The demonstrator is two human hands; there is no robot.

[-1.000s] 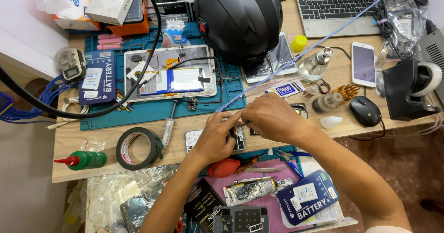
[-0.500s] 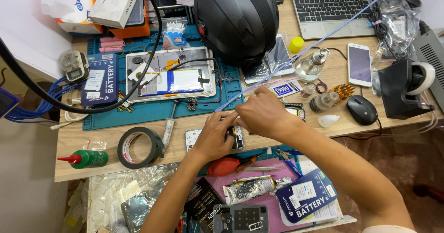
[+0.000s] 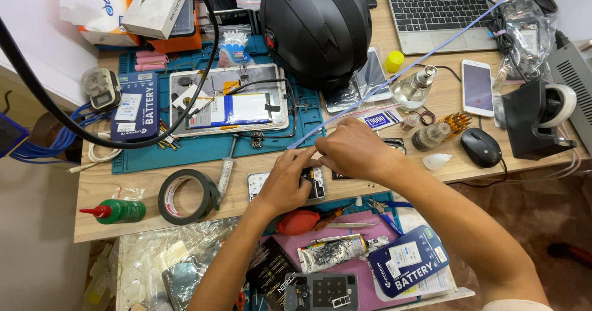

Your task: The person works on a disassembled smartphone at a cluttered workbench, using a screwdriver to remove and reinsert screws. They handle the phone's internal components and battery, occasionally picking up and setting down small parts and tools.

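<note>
1. Our left hand (image 3: 288, 181) presses down on an opened phone (image 3: 311, 184) at the wooden desk's (image 3: 148, 228) front edge.
2. Our right hand (image 3: 351, 150) pinches at its top — black tape roll (image 3: 187, 196) nearby.

Surface: wooden desk (image 3: 431, 110), crowded.
Back: black helmet (image 3: 317, 27), laptop (image 3: 441, 12).
Left: teal work mat (image 3: 185, 147), tape roll (image 3: 185, 197), green bottle (image 3: 117, 211).
Right: white phone (image 3: 477, 87), black mouse (image 3: 481, 146), tape dispenser (image 3: 539, 116).
Front edge: opened phone (image 3: 262, 184).

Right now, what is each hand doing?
Left hand: fingers curled, steadying the opened phone on the table.
Right hand: fingers bent over the phone; any grip cannot be told.
</note>
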